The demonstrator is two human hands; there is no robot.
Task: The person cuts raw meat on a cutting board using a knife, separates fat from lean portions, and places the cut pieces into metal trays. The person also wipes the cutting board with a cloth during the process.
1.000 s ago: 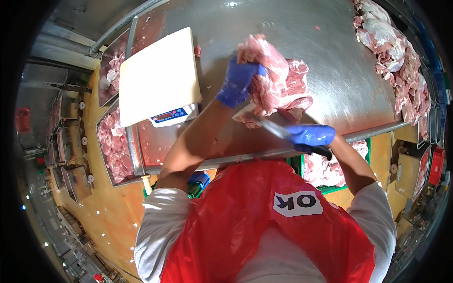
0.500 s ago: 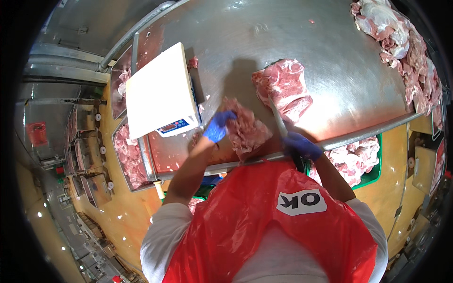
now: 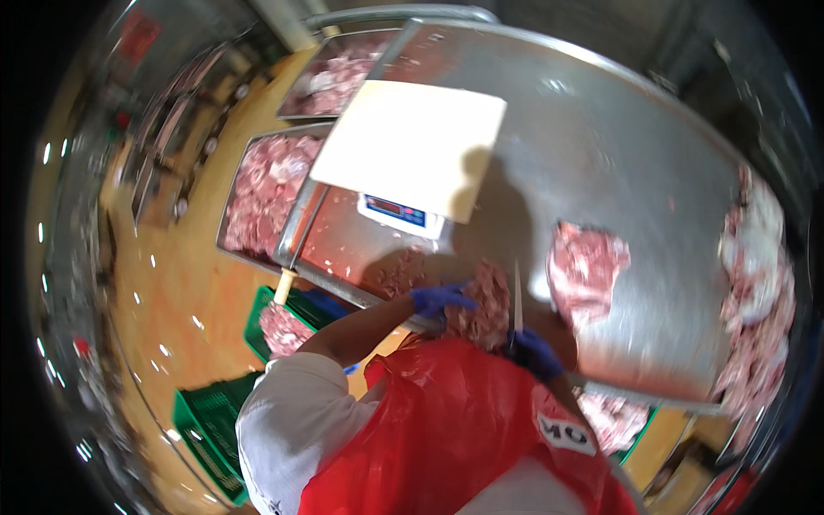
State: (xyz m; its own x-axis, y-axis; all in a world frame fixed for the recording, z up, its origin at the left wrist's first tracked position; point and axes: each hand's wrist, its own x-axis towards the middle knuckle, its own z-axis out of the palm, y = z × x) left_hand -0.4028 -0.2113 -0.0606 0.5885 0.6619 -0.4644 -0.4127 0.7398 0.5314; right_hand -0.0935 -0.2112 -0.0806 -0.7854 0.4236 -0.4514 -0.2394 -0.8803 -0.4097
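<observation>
My left hand [image 3: 442, 299], in a blue glove, grips the left edge of a ragged piece of raw meat [image 3: 482, 309] near the table's front edge, close to my red apron. Its fingers are partly lost against the meat. My right hand [image 3: 534, 354], also gloved in blue, is closed round the handle of a knife [image 3: 518, 300]. The blade points away from me, just right of that piece. Farther right, a thick slab of raw meat [image 3: 588, 268] lies on the steel table [image 3: 549, 129], apart from both hands.
A scale [image 3: 399, 215] with a broad white board [image 3: 421, 142] stands left of centre. Meat fills metal bins [image 3: 225, 225] by the table's left end. Large cuts [image 3: 760, 283] pile up at the far right. Green crates [image 3: 206, 429] stand lower left; meat scraps [image 3: 403, 270] lie near the scale.
My view has swung left. The knife has moved off the thick slab and stands beside the ragged piece. My left hand and that piece are nearer my apron.
</observation>
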